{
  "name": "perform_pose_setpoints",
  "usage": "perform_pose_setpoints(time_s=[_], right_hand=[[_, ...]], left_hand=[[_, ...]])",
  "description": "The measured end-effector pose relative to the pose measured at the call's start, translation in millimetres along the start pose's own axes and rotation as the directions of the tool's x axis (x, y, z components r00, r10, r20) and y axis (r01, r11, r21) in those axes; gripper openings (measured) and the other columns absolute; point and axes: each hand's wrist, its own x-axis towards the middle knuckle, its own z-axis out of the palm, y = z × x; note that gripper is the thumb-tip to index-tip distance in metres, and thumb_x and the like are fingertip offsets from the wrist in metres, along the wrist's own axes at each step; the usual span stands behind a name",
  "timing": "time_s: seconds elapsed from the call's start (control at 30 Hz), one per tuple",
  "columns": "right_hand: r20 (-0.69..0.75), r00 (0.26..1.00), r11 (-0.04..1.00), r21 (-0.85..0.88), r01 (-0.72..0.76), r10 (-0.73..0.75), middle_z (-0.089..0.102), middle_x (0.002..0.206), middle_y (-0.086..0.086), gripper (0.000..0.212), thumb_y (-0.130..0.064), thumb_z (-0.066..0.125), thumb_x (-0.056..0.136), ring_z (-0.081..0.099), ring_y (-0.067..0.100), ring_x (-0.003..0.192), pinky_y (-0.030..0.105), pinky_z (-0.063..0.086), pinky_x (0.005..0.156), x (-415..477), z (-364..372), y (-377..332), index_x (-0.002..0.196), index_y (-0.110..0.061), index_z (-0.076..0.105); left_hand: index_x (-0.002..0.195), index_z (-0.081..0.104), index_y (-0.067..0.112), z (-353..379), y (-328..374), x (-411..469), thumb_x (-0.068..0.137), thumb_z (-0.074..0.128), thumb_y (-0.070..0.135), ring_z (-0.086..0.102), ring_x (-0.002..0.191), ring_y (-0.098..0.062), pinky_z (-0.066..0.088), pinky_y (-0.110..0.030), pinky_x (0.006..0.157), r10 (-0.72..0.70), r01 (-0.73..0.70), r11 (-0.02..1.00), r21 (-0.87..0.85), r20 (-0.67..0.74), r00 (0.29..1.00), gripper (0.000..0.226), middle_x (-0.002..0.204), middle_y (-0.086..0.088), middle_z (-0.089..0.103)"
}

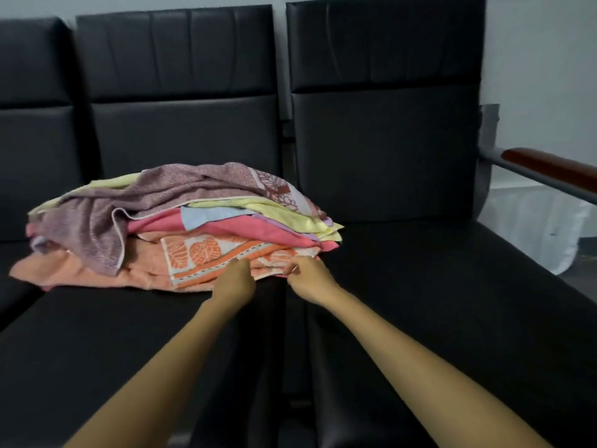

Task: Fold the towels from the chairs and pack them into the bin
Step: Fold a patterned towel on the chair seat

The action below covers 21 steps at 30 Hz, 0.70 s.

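A loose pile of several towels lies on the middle black chair seat [129, 318]. On top is a mauve patterned towel [151, 202], under it yellow [290, 215] and pink [258, 232] ones, and at the bottom an orange leaf-print towel [200, 253]. My left hand [234, 282] grips the near edge of the orange towel with curled fingers. My right hand [307, 276] pinches the same edge at its right corner, a short way from the left hand. No bin is in view.
Three black padded chairs stand side by side against a pale wall. The right chair seat [436, 286] is bare. A wooden armrest [549, 166] on a metal bar sticks out at the right, with a white plastic bag [536, 221] on the floor behind it.
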Motion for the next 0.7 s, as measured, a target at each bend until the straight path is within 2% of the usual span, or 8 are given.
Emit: perform_pose_setpoints(time_s=[0.13, 0.23, 0.3, 0.37, 0.47, 0.57, 0.63, 0.7], right_hand=[[0.104, 0.995, 0.998, -0.057, 0.009, -0.003, 0.053, 0.127, 0.009, 0.035, -0.006, 0.042, 0.089, 0.053, 0.025, 0.113, 0.027, 0.043, 0.084, 40.4, 33.2, 1.2, 0.12, -0.012, 0.056], [0.114, 0.993, 0.997, -0.074, 0.016, -0.007, 0.051, 0.131, 0.008, 0.037, -0.006, 0.043, 0.089, 0.05, 0.023, 0.118, 0.029, 0.042, 0.093, 56.0, 44.3, 3.6, 0.124, -0.012, 0.053], [0.095, 0.995, 0.998, -0.059, 0.016, -0.011, 0.052, 0.127, 0.008, 0.036, -0.006, 0.043, 0.089, 0.051, 0.023, 0.116, 0.029, 0.041, 0.091, 58.7, 44.9, 5.1, 0.124, -0.012, 0.052], [0.098, 0.995, 0.999, -0.042, 0.021, -0.016, 0.053, 0.125, 0.007, 0.037, -0.005, 0.043, 0.09, 0.051, 0.023, 0.113, 0.027, 0.041, 0.087, 58.9, 43.7, 6.0, 0.125, -0.011, 0.05], [0.06, 0.996, 0.998, -0.011, 0.062, -0.061, 0.052, 0.127, 0.008, 0.04, -0.002, 0.044, 0.089, 0.05, 0.023, 0.117, 0.027, 0.04, 0.09, 56.8, 44.7, 7.8, 0.128, -0.01, 0.048], [-0.131, 0.981, 0.982, 0.112, 0.155, -0.14, 0.042, 0.134, 0.007, 0.05, 0.001, 0.053, 0.085, 0.047, 0.023, 0.123, 0.03, 0.042, 0.1, 49.4, 46.8, 6.3, 0.131, -0.015, 0.042], [-0.241, 0.955, 0.957, 0.189, 0.221, -0.173, 0.031, 0.14, 0.005, 0.069, 0.0, 0.061, 0.082, 0.042, 0.024, 0.127, 0.035, 0.044, 0.101, 42.8, 42.4, 4.5, 0.14, -0.022, 0.033], [-0.283, 0.936, 0.938, 0.212, 0.275, -0.211, 0.024, 0.147, -0.001, 0.082, -0.001, 0.067, 0.079, 0.029, 0.016, 0.134, 0.032, 0.037, 0.107, 27.8, 31.4, 1.4, 0.146, -0.025, 0.025]], left_hand=[[0.142, 0.027, 0.007, 12.2, -41.7, 37.6, 0.095, 0.043, 0.009, 0.038, 0.127, -0.036, 0.034, -0.04, 0.102, -0.045, 0.045, 0.999, 0.021, 0.006, 0.999, 0.05, 0.141, -0.019, 0.034], [0.132, 0.041, 0.012, 14.8, -61.4, 54.2, 0.094, 0.048, 0.02, 0.042, 0.119, -0.035, 0.038, -0.041, 0.096, -0.106, 0.113, 0.989, 0.1, -0.075, 0.992, 0.039, 0.131, -0.016, 0.043], [0.118, 0.054, 0.011, 11.6, -64.4, 58.3, 0.093, 0.05, 0.02, 0.045, 0.114, -0.033, 0.038, -0.039, 0.092, -0.09, 0.12, 0.977, 0.176, -0.17, 0.981, 0.027, 0.122, -0.014, 0.051], [0.108, 0.059, 0.009, 5.9, -63.1, 58.7, 0.094, 0.048, 0.018, 0.045, 0.112, -0.034, 0.037, -0.038, 0.089, -0.055, 0.109, 0.978, 0.18, -0.284, 0.957, 0.02, 0.113, -0.014, 0.055], [0.102, 0.055, 0.002, -8.6, -43.7, 43.3, 0.095, 0.045, 0.014, 0.055, 0.1, -0.039, 0.035, -0.038, 0.075, 0.019, -0.03, 0.999, -0.023, -0.376, 0.927, 0.018, 0.102, -0.021, 0.059], [0.105, 0.05, -0.001, -25.8, -10.1, 13.5, 0.096, 0.044, 0.022, 0.057, 0.098, -0.042, 0.029, -0.037, 0.068, 0.084, -0.13, 0.986, -0.107, -0.357, 0.93, 0.025, 0.104, -0.027, 0.062], [0.08, 0.05, 0.007, -27.2, 4.6, 1.6, 0.096, 0.044, 0.023, 0.057, 0.089, -0.041, 0.03, -0.038, 0.066, 0.163, -0.233, 0.955, -0.181, -0.334, 0.928, 0.023, 0.092, -0.026, 0.063], [0.062, 0.041, 0.016, -30.5, 11.8, -15.4, 0.096, 0.046, 0.019, 0.053, 0.07, -0.034, 0.032, -0.037, 0.062, 0.226, -0.315, 0.892, -0.324, -0.282, 0.932, 0.034, 0.07, -0.016, 0.06]])
